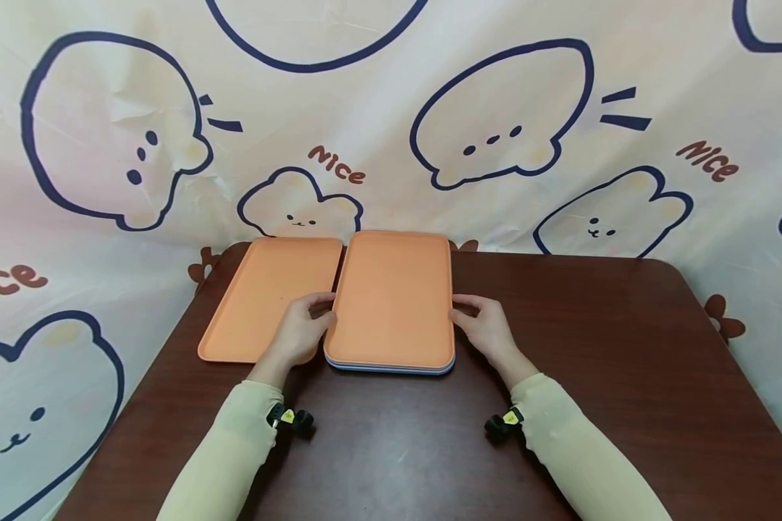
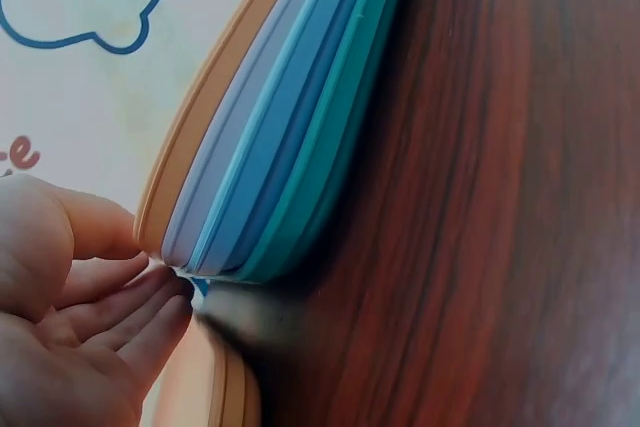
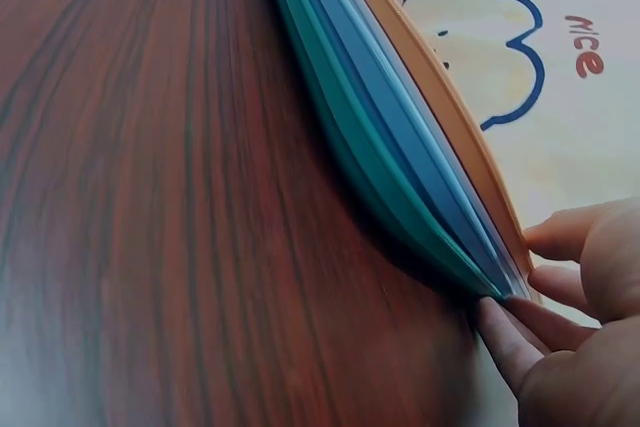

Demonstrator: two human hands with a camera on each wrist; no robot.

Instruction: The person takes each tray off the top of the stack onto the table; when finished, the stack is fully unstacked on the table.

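Observation:
A stack of rectangular trays (image 1: pixel 394 304) lies on the table, its top tray orange. Below that, lavender, blue and green rims (image 2: pixel 300 187) show in the left wrist view. My left hand (image 1: pixel 303 325) holds the stack's left edge, thumb against the orange rim and fingertips at the rims beneath. At the right edge, my right hand (image 1: pixel 489 325) grips the stack likewise; its thumb touches the orange tray (image 3: pixel 470 137) and lower fingers reach the green tray (image 3: pixel 350 137). Beside the stack on the left lies another orange tray (image 1: pixel 267 289), partly behind my left hand.
The dark brown wooden table (image 1: pixel 612 376) has rounded back corners. A pale cloth (image 1: pixel 495 210) with cartoon outlines hangs close behind its back edge. Camera straps (image 1: pixel 289 418) sit on both wrists, low over the table.

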